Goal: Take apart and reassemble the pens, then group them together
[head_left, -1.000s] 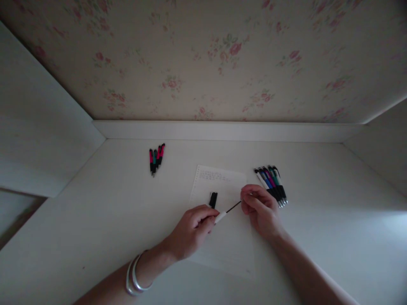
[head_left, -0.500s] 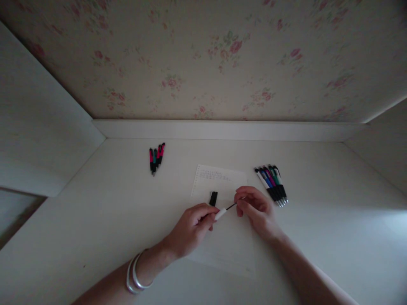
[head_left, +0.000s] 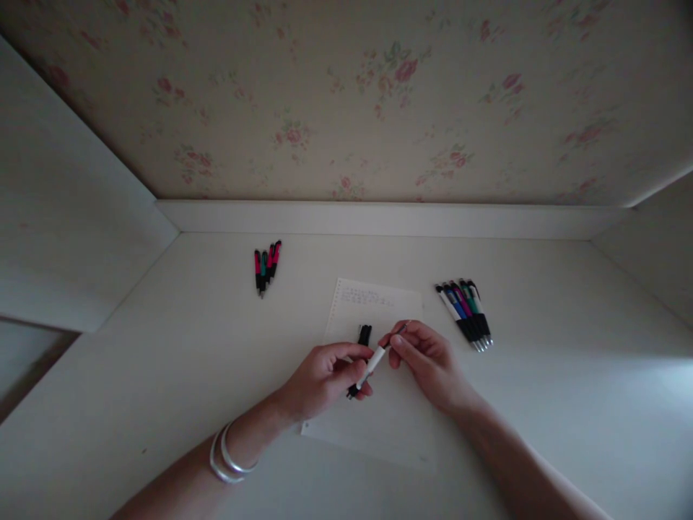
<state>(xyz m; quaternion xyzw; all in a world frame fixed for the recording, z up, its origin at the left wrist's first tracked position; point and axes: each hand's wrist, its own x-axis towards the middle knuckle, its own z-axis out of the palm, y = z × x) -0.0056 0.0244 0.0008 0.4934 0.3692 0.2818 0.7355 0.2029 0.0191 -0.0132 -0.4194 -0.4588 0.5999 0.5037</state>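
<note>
White pen barrel (head_left: 371, 366) between hands (head_left: 335, 376) (head_left: 412, 349) — left grips barrel, right pinches dark refill (head_left: 388, 343).

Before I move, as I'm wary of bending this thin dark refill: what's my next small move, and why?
Probably ease the thin dark refill straight into the white tubular pen barrel: your left hand holds the barrel and your right hand pinches the refill, roughly in line.
</note>
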